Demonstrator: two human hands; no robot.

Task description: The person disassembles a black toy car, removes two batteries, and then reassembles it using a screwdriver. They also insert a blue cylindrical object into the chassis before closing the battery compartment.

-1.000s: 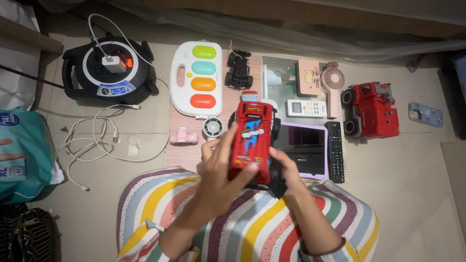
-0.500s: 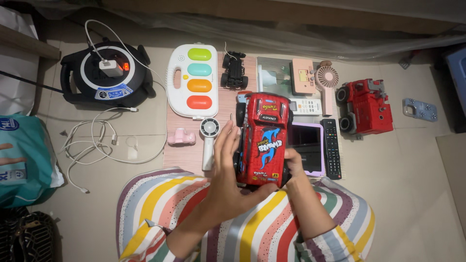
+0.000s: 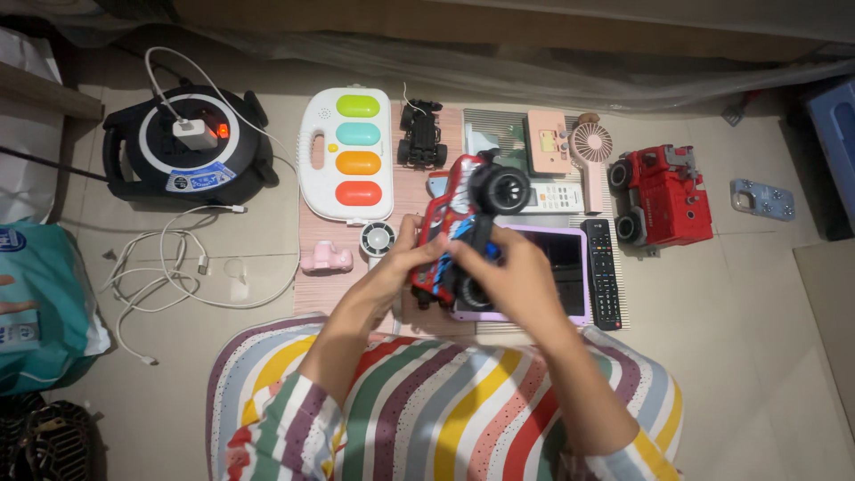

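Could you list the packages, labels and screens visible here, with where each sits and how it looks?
Tablet: on the mat under the right hand, purple frame, dark blank screen.
Teal plastic package: far left edge, soft and bulging, blue label patch.
Cable reel: top left, black and round, white ring label with a blue patch.
Toy car: held in both hands, left hand on its side, red with blue graphic.

tablet (image 3: pixel 570 267) partly hidden, bag (image 3: pixel 36 303) cropped

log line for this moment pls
left hand grips red toy car | right hand grips it too | car tilted, wheels showing | above purple tablet
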